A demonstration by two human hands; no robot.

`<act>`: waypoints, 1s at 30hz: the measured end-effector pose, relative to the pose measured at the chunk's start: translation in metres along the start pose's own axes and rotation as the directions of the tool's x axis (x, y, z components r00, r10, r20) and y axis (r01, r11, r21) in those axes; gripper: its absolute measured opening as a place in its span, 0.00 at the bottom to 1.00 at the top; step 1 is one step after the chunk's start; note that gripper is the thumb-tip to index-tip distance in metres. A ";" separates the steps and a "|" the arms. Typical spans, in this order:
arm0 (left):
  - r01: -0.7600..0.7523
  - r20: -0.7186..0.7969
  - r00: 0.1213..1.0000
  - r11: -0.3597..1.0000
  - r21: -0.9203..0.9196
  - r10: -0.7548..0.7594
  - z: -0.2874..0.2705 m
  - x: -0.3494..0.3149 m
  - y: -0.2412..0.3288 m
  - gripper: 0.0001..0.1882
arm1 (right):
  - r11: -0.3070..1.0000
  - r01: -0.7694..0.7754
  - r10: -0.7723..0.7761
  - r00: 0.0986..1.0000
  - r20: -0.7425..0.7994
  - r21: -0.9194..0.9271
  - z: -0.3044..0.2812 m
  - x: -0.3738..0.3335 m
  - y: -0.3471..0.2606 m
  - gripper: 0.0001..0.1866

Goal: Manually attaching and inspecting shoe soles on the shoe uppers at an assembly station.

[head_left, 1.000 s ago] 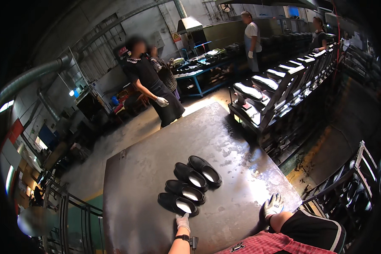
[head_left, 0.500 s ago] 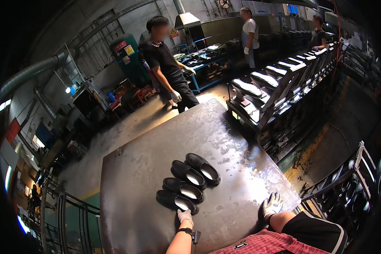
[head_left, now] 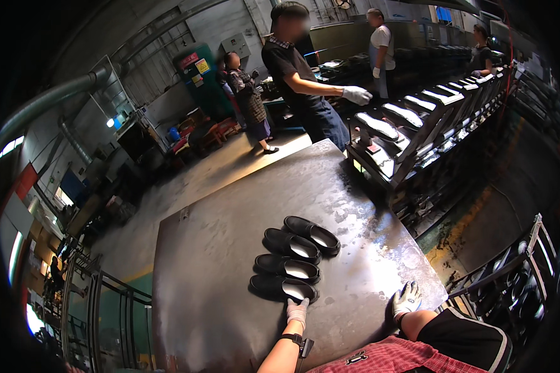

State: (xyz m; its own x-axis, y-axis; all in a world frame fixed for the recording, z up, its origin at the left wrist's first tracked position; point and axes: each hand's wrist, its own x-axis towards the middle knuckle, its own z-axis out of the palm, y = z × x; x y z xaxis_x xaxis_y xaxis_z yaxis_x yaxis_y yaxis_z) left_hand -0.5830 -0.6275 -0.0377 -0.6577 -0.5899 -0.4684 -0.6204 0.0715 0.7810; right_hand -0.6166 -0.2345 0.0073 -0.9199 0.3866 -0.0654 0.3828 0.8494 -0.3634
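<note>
Several black slip-on shoes with pale insoles lie side by side on a metal tabletop [head_left: 211, 248], toes pointing left. My left hand [head_left: 297, 311], in a light glove, has its fingers closed on the heel end of the nearest shoe [head_left: 274, 288]. Beyond that lie a second shoe [head_left: 274, 265], a third shoe [head_left: 281, 240] and the farthest shoe [head_left: 305, 227]. My right hand [head_left: 407, 299], also gloved, rests on the table near its right edge with fingers stretched out, apart from the shoes. The fingertips of my left hand are partly hidden at the heel.
A conveyor rack [head_left: 410, 137] with pale shoe-shaped pieces runs along the far right. A dark-clothed co-worker [head_left: 298, 81] reaches a gloved hand toward it. Other people [head_left: 249, 93] stand behind. Metal rails [head_left: 109, 311] are at the left, a shoe-filled rack [head_left: 516, 273] at the right.
The nearest shoe has shifted slightly right with my left hand. The dark-clothed co-worker has moved right to the conveyor rack, uncovering another person behind. My view has shifted a little.
</note>
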 end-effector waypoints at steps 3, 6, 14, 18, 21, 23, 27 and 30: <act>-0.002 0.087 0.996 0.992 -0.128 0.013 -0.004 -0.018 -0.010 0.41 | 1.000 -0.019 0.019 0.999 -0.031 0.005 0.006 0.003 0.011 0.33; -0.173 -0.102 0.977 0.979 0.111 0.185 -0.056 -0.029 -0.075 0.27 | 0.999 0.043 -0.042 0.999 -0.023 0.020 0.009 -0.002 -0.003 0.33; 0.033 -0.340 0.733 0.468 0.883 0.589 -0.153 -0.163 -0.111 0.19 | 1.000 -0.006 0.006 0.999 -0.054 0.015 0.009 0.005 0.009 0.33; 0.076 -0.415 0.710 0.523 0.849 0.569 -0.154 -0.184 -0.158 0.23 | 1.000 -0.025 0.025 0.999 -0.033 0.001 0.004 0.004 0.004 0.32; 0.128 -0.441 0.711 0.516 0.847 0.548 -0.142 -0.182 -0.154 0.23 | 1.000 -0.022 0.022 0.999 -0.029 -0.003 0.007 0.003 0.006 0.32; 0.147 -0.454 0.653 0.487 0.861 0.606 -0.140 -0.179 -0.143 0.21 | 1.000 -0.021 0.020 0.998 -0.055 -0.021 0.013 0.004 0.009 0.32; 0.111 -0.454 0.674 0.528 0.842 0.583 -0.145 -0.169 -0.142 0.20 | 0.999 0.001 -0.005 0.997 -0.077 -0.042 0.005 0.003 0.005 0.31; 0.037 -0.433 0.662 0.550 0.835 0.612 -0.141 -0.170 -0.136 0.18 | 1.000 -0.014 0.013 0.999 -0.029 -0.021 0.002 0.006 0.010 0.32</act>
State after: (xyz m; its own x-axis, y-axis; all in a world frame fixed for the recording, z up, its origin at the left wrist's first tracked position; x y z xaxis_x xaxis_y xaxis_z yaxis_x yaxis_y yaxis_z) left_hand -0.3262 -0.6506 -0.0060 -0.6303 -0.6946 0.3467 -0.7219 0.6887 0.0674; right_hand -0.6183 -0.2245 0.0017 -0.9120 0.4080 -0.0429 0.3970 0.8513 -0.3430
